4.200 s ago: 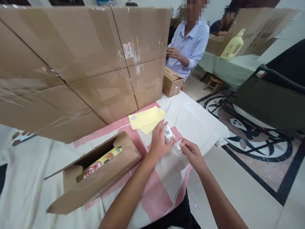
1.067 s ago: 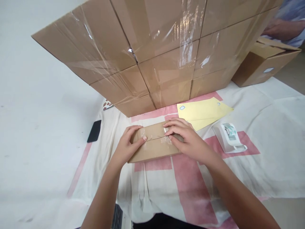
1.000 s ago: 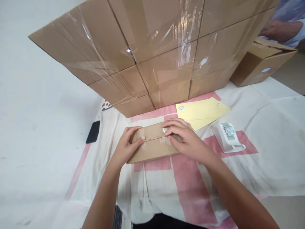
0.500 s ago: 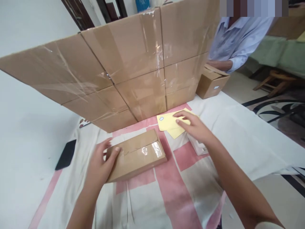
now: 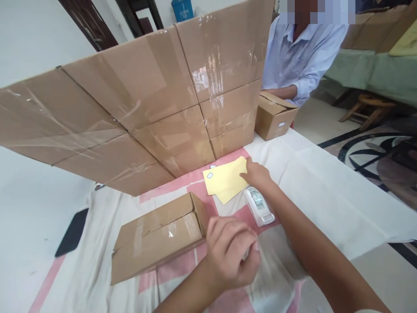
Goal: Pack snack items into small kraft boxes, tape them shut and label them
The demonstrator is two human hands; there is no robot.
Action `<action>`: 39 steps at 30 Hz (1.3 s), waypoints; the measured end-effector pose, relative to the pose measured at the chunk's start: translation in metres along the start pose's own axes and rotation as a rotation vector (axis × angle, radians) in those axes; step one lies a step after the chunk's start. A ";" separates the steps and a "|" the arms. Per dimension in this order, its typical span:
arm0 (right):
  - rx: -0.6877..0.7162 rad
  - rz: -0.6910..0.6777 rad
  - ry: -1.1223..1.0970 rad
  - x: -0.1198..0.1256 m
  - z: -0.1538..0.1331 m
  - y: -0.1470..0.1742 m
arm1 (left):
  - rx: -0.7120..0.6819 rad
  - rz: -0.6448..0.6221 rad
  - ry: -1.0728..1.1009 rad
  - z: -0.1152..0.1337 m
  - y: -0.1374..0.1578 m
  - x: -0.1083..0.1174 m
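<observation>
My right hand (image 5: 257,174) pinches the right edge of some yellow paper sheets (image 5: 224,176), which lie on the cloth; the top one carries a small white label (image 5: 210,175). In front of the flat cardboard box (image 5: 156,237) my left hand (image 5: 233,252) is raised, its fingers curled closed. A small pale bit shows between thumb and fingers, too little to name. The closed box rests on the cloth to the left, with clear tape over its top seam. Just below my right wrist sits a white plastic device (image 5: 259,208) with a clear window.
A tall wall of taped cardboard boxes (image 5: 156,104) stands behind the sheets. Another carton (image 5: 275,119) is at its right, beside a person in a light shirt (image 5: 302,61). A black flat object (image 5: 71,232) lies left. A wooden stool (image 5: 368,108) stands on the floor.
My left hand has left the box and moved right, its fingers now curled closed. My right hand has closed on the sheets' edge. The view has shifted, showing more of the white device.
</observation>
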State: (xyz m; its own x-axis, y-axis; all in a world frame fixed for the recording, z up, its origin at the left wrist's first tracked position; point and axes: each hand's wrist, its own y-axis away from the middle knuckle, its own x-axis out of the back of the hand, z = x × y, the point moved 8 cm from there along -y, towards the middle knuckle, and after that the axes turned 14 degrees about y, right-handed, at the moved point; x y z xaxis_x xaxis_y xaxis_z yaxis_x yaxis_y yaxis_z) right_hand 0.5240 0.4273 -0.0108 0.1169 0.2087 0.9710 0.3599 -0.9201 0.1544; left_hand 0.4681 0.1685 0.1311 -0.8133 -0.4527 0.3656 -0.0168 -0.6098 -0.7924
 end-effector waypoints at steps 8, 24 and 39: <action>0.284 0.189 -0.763 0.027 -0.007 -0.003 | 0.601 0.353 0.241 -0.103 0.033 -0.034; 0.296 -0.036 -1.580 0.057 -0.005 0.028 | 0.808 0.753 0.437 -0.157 0.031 0.028; 0.162 -0.080 -1.528 0.022 -0.104 0.112 | 0.607 0.606 0.271 -0.112 0.008 0.044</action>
State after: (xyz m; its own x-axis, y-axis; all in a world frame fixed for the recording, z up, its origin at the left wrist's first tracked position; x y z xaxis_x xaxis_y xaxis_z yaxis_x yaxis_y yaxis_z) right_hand 0.4704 0.2940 0.0465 0.8640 0.4766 -0.1622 0.4925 -0.8670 0.0762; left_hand 0.3670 0.2170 0.0860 -0.6933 -0.6865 -0.2192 0.7073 -0.5901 -0.3891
